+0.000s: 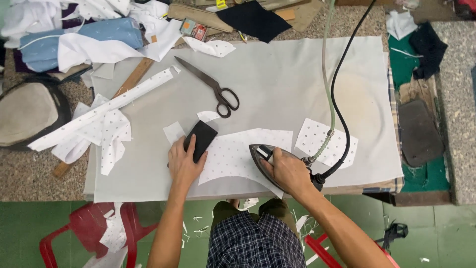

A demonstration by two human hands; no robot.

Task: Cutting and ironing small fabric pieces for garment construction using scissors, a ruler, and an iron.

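Note:
My right hand (289, 171) grips the handle of a steam iron (261, 153) that rests on a curved white dotted fabric piece (233, 156) near the front of the grey ironing pad (277, 84). My left hand (182, 163) lies flat on the left end of that fabric, fingers against a black rectangular block (202, 137). A black cord (342, 74) and a pale green hose (326, 59) run from the iron's back up across the pad.
Black scissors (213, 88) lie open-handled on the pad behind my hands. A second dotted fabric piece (325, 142) sits to the right of the iron. Dotted strips (106, 119) and folded cloth (84, 42) pile at the left. A red plastic stool (89, 231) stands below left.

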